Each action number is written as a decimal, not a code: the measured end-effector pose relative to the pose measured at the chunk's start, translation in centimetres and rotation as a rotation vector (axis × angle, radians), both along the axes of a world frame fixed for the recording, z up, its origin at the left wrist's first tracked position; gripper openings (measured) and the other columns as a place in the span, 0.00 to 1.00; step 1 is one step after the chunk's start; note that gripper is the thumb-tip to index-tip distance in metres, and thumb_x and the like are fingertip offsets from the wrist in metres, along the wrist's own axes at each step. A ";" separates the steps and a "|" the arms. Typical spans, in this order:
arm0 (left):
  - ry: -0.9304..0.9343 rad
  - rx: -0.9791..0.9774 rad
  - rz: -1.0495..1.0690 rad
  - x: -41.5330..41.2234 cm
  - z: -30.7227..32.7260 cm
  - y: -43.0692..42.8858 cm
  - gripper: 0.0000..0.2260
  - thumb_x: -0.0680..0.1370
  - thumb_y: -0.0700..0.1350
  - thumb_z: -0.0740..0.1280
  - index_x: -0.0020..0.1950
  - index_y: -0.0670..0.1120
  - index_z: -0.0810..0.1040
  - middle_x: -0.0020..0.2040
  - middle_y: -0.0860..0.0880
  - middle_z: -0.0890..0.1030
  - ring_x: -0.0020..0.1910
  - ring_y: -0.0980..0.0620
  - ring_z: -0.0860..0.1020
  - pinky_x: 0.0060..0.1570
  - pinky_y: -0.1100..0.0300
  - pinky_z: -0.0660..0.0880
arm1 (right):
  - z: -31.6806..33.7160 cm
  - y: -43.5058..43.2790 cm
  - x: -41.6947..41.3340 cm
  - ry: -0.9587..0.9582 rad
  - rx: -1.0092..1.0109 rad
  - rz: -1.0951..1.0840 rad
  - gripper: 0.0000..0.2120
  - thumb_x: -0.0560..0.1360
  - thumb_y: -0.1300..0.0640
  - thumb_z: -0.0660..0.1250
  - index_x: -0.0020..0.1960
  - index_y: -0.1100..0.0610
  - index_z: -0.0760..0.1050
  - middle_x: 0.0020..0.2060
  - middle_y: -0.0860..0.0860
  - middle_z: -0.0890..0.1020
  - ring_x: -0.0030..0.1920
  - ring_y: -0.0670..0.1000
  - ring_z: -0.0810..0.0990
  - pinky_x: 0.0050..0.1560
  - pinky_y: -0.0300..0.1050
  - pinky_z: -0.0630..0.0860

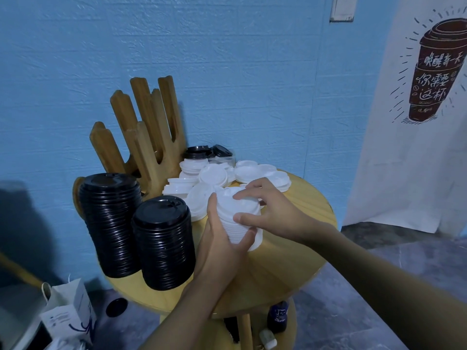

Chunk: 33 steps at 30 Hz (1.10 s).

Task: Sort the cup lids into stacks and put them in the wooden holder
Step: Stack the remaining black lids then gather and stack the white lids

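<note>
Stack of white round plastic cup lids (238,219): held front-right of tall slotted wooden holder (149,137); left grip (219,246) curled round its lower part, right grip (275,210) pinching its top lids.

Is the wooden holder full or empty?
Looks empty: the wooden holder shows bare gaps between prongs; black lid stack hides its base.

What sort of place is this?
Probably a café or coffee stand's supply corner: tall stacks of black cup lids, loose white lids and a wooden holder on a round table, plus a banner showing a takeaway coffee cup.
</note>
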<state>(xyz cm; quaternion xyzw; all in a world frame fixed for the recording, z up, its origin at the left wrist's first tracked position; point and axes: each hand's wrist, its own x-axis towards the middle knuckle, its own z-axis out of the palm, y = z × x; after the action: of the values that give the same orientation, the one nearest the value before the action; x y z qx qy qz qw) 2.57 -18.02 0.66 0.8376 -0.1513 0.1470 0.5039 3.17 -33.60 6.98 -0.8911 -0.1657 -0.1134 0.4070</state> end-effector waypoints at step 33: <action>-0.021 0.068 0.030 0.2 0.0 -0.1 0.32 0.75 0.55 0.71 0.73 0.63 0.56 0.67 0.55 0.68 0.59 0.58 0.67 0.54 0.61 0.65 | -5.8 -3.6 5.7 -0.011 -0.090 -0.315 0.25 0.78 0.49 0.65 0.73 0.51 0.65 0.72 0.48 0.68 0.73 0.50 0.61 0.73 0.49 0.59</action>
<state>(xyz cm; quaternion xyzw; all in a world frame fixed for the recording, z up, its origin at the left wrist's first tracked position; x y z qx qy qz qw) 2.77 -18.07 0.65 0.8549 -0.1487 0.1582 0.4712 8.90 -37.24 1.22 -0.9228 -0.0312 -0.1733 0.3428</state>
